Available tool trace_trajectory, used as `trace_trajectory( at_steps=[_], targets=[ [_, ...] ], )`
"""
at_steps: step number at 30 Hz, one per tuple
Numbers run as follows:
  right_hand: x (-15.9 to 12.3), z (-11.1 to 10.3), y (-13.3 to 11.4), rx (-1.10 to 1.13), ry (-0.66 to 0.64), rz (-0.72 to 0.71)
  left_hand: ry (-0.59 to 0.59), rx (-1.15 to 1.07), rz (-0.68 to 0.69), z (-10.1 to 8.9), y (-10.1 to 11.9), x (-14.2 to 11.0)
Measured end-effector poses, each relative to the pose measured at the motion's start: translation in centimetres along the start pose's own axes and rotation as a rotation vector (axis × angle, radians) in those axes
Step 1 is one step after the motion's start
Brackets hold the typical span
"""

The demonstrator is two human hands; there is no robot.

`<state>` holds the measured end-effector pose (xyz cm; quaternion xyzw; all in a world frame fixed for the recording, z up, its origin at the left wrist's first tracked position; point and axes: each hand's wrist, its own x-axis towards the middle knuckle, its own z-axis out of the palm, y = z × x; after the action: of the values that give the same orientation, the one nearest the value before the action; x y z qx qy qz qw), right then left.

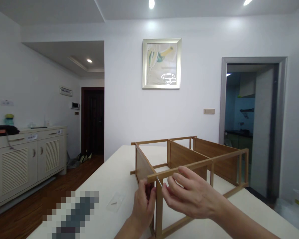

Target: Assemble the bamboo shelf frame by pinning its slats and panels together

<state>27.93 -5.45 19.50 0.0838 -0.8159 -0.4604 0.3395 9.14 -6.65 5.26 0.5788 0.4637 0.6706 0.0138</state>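
A brown wooden shelf unit point(186, 155) lies on its side on the white table point(102, 186). At its near corner, my left hand point(144, 200) is closed around the frame, with some fingertips hidden behind the wood. My right hand point(189, 192) is closed on a thin metal hex key point(159, 181), pinched between thumb and fingers. The key's far tip meets the joint where the long rail and a post come together; its other end is hidden in my fingers. Left of my left hand, a small clear plastic bag point(115, 201) holds a small screw-like piece.
A pixelated dark object point(76, 215) lies at the table's near left. Beyond the table's left edge stands a white cabinet point(52, 152) with things on top. A doorway point(254, 132) opens at the right, and clear plastic point(292, 209) sits at the far right.
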Motion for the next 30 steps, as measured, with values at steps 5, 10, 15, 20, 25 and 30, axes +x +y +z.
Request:
trace_trajectory(
  at_steps=[5, 10, 15, 20, 25, 30],
  targets=[
    [0.0, 0.4, -0.5, 0.036, 0.007, 0.041, 0.009, 0.017, 0.009, 0.0, 0.1, 0.0],
    [-0.3, 1.1, -1.9, 0.099, 0.01, 0.175, 0.021, 0.058, 0.032, 0.0, 0.2, 0.1],
    [-0.5, 1.3, -2.8, 0.103, 0.037, 0.219, 0.01, 0.058, 0.026, 0.0, 0.1, 0.0],
    [-0.1, 0.6, -2.9, 0.146, 0.068, 0.229, 0.004, 0.075, 0.035, 0.0, 0.0, -0.1],
    [-0.3, 0.3, -3.0, 0.138, 0.095, 0.172, -0.01, 0.118, 0.072, 0.0, -0.2, -0.1],
    [-0.8, 0.3, -3.2, 0.134, 0.111, 0.169, -0.024, 0.213, 0.128, 0.0, -0.7, -0.2]
  ],
)
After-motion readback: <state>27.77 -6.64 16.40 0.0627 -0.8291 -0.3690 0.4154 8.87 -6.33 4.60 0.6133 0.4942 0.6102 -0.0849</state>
